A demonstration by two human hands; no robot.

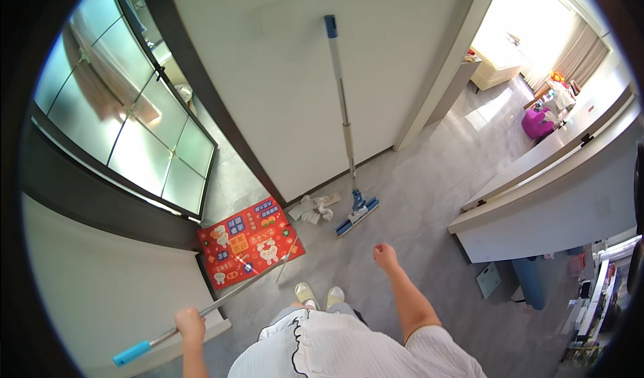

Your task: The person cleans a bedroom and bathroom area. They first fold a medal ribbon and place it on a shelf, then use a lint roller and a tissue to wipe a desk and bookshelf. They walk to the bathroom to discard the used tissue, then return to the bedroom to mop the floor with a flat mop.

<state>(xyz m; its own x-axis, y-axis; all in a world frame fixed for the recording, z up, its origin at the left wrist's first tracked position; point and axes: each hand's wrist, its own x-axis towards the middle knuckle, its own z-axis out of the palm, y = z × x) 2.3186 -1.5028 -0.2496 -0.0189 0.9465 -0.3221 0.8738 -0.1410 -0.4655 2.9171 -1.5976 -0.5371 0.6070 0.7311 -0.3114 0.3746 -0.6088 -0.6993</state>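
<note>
At the lower left, my left hand (190, 323) is closed around a metal pole (229, 296) with a light blue grip (132, 353). The pole's far end, with a thin pale bar, reaches over the edge of a red doormat (246, 242) printed with white rabbits. My right hand (385, 257) hangs over the grey floor, fingers curled; whether they hold anything small cannot be told. Beyond it, a sponge mop (347, 126) with a blue and white head (357, 217) leans upright against the white wall. Crumpled white cloths or tissues (314, 209) lie left of the mop head.
A frosted glass door (131, 116) stands ajar at the left. An open white door (543, 202) is at the right, with a flat scale-like panel (488, 280) on the floor below it. Farther off are a bed (495, 66) and a purple chair (537, 123).
</note>
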